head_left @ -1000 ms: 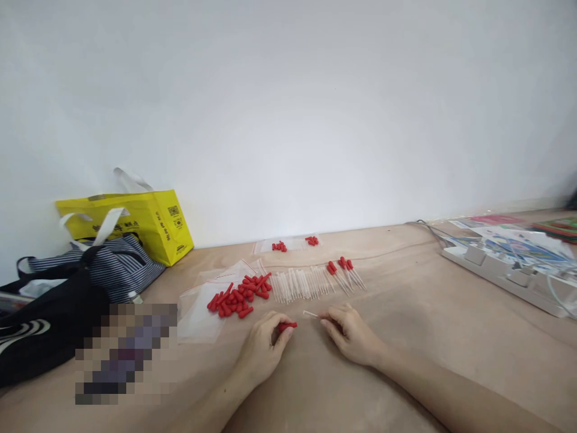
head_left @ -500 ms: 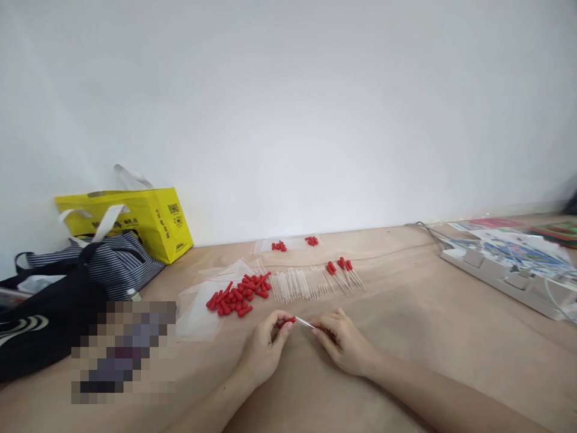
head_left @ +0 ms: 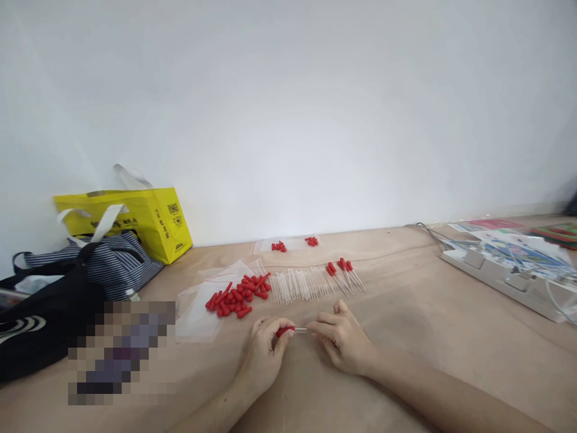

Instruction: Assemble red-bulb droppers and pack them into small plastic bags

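Note:
My left hand [head_left: 262, 350] is closed on a red rubber dropper bulb [head_left: 285, 331], pinched between thumb and fingers. A thin clear dropper tube [head_left: 300, 329] runs from the bulb's mouth to my right hand [head_left: 341, 338], which pinches its other end. How deep the tube sits in the bulb I cannot tell. Beyond my left hand lies a pile of red bulbs [head_left: 237, 296] on clear plastic bags [head_left: 196, 322]. Side by side to its right are many clear tubes [head_left: 300, 284]. Several droppers with red bulbs fitted [head_left: 347, 275] rest at the row's right end.
Against the wall lies another clear bag with small red bulbs [head_left: 279, 246]. On the left stand a yellow bag [head_left: 166, 222], a striped bag [head_left: 126, 261] and a black bag [head_left: 58, 319]. A white power strip [head_left: 505, 282] with cables and papers is at right.
Both hands have shifted slightly, and the bulb and tube now lie nearly level instead of slanting. Less of the tube shows between my hands. Nothing else has visibly moved.

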A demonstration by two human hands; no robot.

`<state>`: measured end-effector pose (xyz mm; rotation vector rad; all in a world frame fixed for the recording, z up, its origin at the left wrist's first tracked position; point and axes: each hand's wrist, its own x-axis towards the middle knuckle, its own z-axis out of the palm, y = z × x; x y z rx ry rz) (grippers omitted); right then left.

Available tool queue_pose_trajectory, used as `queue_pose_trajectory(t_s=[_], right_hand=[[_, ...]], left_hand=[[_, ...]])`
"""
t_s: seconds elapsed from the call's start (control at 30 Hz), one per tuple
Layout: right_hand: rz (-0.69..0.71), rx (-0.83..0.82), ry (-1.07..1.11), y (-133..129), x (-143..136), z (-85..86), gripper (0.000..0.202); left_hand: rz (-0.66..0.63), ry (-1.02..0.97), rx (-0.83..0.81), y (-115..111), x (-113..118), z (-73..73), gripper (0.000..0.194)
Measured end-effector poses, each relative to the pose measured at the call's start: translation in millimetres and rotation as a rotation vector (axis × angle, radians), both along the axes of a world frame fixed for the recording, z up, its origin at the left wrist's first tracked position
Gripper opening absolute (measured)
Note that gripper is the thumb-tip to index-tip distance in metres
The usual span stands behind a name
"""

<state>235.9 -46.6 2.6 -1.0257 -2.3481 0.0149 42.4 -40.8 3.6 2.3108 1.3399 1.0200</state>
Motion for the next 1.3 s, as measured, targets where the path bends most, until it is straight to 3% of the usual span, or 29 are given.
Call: queue_pose_trajectory(t_s=[0.33,0.83,1.07,1.17,1.23,1.3], right_hand=[[-0.018,-0.011,0.071,0,-10,-3.3,0.020],[0.017,-0.268,0.102,6,-8,2.5,0.024],[0.005,-0.106,-0.036,8,3,14.7,0.018],[-0.174,-0.087,0.053,24,16,11.3,0.020],[-0.434,-0.111,0.198,42,28,7.9,0.021],[-0.696,-0.172,0.319,61,41,4.9,0.022]], left_hand=[[-0.046,0.066,0.014,-8,5,6.6,0.018],[-0.059,0.090,-0.024,-3,2,7.2,0.015],[-0.032,0.135,0.000,6,-2,9.5,0.014],[0.076,0.193,0.045,11,-13,14.2,0.028],[0.195,0.283,0.063,16,-24,19.8,0.033],[0.302,0.399,0.044,20,-37,26.1,0.022]])
